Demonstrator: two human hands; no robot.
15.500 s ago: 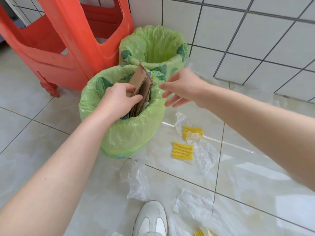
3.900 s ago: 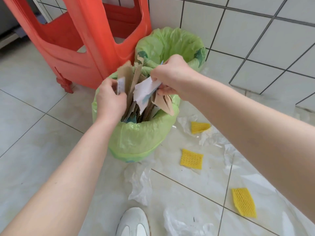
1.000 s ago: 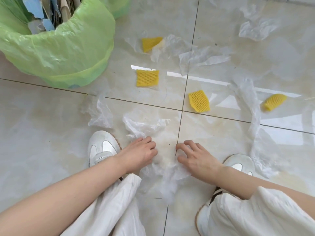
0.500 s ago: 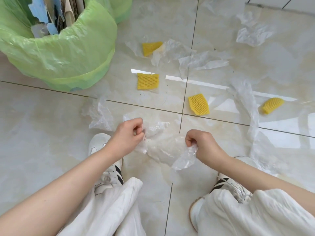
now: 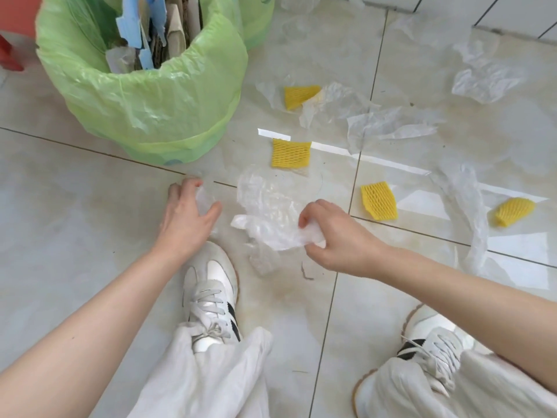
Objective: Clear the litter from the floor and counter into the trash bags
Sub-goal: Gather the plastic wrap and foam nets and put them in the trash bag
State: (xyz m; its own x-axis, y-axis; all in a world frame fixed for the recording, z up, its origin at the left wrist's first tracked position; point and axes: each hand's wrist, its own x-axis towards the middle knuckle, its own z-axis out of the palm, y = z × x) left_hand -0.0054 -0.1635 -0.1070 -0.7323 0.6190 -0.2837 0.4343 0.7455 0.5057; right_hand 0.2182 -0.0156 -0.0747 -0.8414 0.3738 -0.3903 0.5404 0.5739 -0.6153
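A: Half a second on. The right hand has its fingers curled round a crumpled clear plastic sheet, lifted off the floor. Before, both hands pinched that sheet, one at each end.

B: And the left hand?

A: It has let go of the sheet and moved out to the left. It now lies low over the tile with thumb and fingers spread part way around a smaller scrap of clear film. Touching it, yes; whether it has truly gripped it I cannot tell.

B: Where is the litter relative to the bags?

A: The held sheet hangs between the two hands, just in front of the left shoe. The near green trash bag stands up and to the left, well apart from the sheet, stuffed with cardboard and blue scraps. A second green bag shows behind it, only its edge in view.

B: Anything else changed?

A: The view has dropped closer to the floor, and the left shoe is more exposed than before. The yellow foam nets lie as they did: one beside crumpled film near the bags, one just above the held sheet, one to the right of the right hand, one further right.

B: And the loose film?

A: More clear film is scattered over the tiles at the upper right, unmoved. The right shoe is at the lower right.
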